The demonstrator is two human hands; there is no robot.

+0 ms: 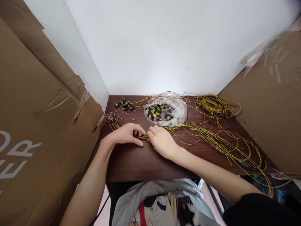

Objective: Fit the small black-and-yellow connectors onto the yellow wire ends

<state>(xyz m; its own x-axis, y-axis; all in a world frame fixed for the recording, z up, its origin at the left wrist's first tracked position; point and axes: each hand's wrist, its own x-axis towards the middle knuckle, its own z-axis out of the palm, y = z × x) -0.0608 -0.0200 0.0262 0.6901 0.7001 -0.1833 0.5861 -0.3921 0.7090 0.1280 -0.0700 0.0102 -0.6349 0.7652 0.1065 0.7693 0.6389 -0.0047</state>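
A long bundle of thin yellow and black wires [211,138] runs across the brown table and hangs over its front right edge. My right hand [162,142] is closed around the bundle near the middle of the table, its fingertips pressed together on the wires. To its left, my left hand [127,134] curves loosely about the same bundle, thumb and fingers apart, with the wires passing through the gap. Beyond my left hand the wire ends, tipped with small pale pieces [110,117], fan out at the table's left side.
Behind my hands lies an open clear plastic bag [181,113] holding small black and yellow connectors [156,110]. More connectors [124,104] sit at the back left. A wire coil [213,105] rests at the back right. Cardboard [47,125] flanks the left, another cardboard panel [270,103] the right.
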